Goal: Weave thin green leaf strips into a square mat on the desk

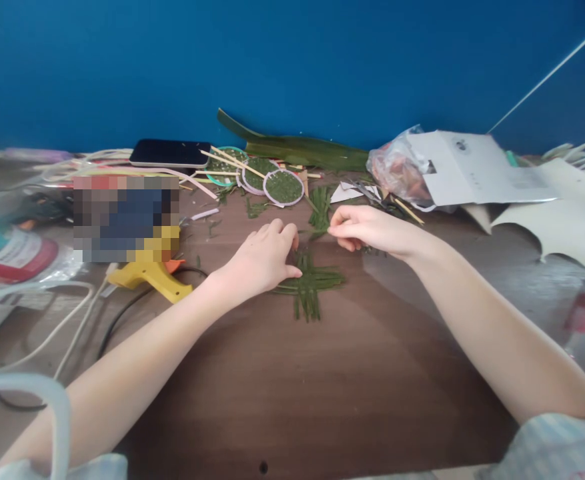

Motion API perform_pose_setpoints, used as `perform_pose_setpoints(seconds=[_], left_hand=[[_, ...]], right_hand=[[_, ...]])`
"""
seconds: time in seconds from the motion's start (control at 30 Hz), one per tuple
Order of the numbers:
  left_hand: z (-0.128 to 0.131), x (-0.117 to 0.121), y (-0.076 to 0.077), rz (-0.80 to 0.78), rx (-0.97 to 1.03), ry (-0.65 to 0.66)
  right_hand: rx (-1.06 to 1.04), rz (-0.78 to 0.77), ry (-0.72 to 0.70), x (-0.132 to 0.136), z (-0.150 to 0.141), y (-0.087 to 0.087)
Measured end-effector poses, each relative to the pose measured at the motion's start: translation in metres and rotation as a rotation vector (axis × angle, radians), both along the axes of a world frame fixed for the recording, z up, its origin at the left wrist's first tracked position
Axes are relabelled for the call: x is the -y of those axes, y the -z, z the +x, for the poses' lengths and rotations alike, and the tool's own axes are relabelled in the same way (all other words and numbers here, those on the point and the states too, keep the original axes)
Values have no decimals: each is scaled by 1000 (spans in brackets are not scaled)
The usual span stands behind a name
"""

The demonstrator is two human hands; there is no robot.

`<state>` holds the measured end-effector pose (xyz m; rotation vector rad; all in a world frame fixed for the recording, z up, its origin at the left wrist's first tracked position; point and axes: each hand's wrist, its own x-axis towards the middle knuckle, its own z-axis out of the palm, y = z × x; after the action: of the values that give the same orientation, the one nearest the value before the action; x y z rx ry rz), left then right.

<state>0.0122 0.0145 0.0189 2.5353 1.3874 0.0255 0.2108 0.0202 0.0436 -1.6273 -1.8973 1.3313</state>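
A small cross-shaped mat of woven green leaf strips (pixel 312 283) lies on the brown table in front of me. My left hand (pixel 265 257) rests at its left side, thumb on the weave and forefinger apart from the thumb, with the other fingers curled under. To the right and a little farther back, my right hand (pixel 359 228) pinches what looks like the end of a thin green leaf strip (pixel 317 235). A bundle of loose leaf strips (pixel 319 208) lies just beyond, close to the right fingertips.
Behind are round green-filled rings (pixel 283 187) on sticks, a long leaf (pixel 312 152) and a phone (pixel 169 153). A yellow glue gun (pixel 159 273) and cables lie left. Scissors (pixel 369 191), a plastic bag (pixel 397 167) and white cut card (pixel 482 170) lie right.
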Motion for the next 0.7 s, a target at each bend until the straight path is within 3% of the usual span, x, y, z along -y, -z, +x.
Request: perform_pose_setpoints(seconds=[0.27, 0.7], left_hand=[[2, 5, -3, 64, -41, -11], [2, 11, -2, 147, -62, 3]], right_hand=[[89, -35, -98, 7, -3, -5], [102, -36, -243, 10, -10, 4]])
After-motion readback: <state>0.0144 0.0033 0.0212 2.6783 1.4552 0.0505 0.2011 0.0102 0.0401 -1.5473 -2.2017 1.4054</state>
